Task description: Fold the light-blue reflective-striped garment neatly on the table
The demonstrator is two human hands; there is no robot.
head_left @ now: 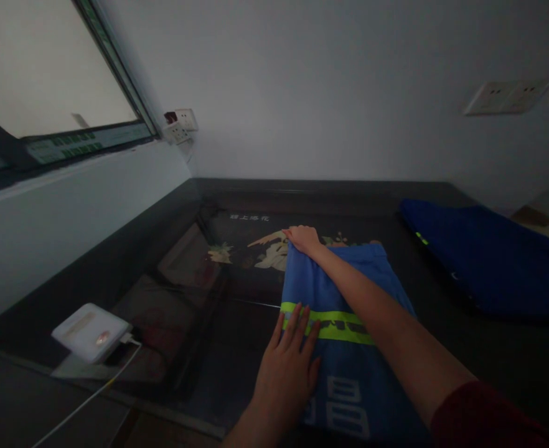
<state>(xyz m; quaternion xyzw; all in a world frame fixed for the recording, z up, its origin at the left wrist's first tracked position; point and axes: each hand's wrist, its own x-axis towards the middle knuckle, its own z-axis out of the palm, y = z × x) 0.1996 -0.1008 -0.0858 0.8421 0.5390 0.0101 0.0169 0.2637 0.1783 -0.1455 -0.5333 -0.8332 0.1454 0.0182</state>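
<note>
A blue work garment [344, 367] lies on the dark glossy table, with a yellow-green band [344, 333] across it and pale printed marks lower down. My left hand [288, 367] rests on its left side, fingers stretched out over the band and touching the cloth. Farther off, my right hand [305, 239] is closed around the garment's far left corner. My right forearm crosses over the cloth and covers part of it.
A darker blue folded cloth [503, 261] lies on the right. A white box-shaped device [91, 333] with a cable [88, 398] sits at the left edge of the table [237, 323]. Wall sockets [508, 98] and a window frame [88, 140] are beyond.
</note>
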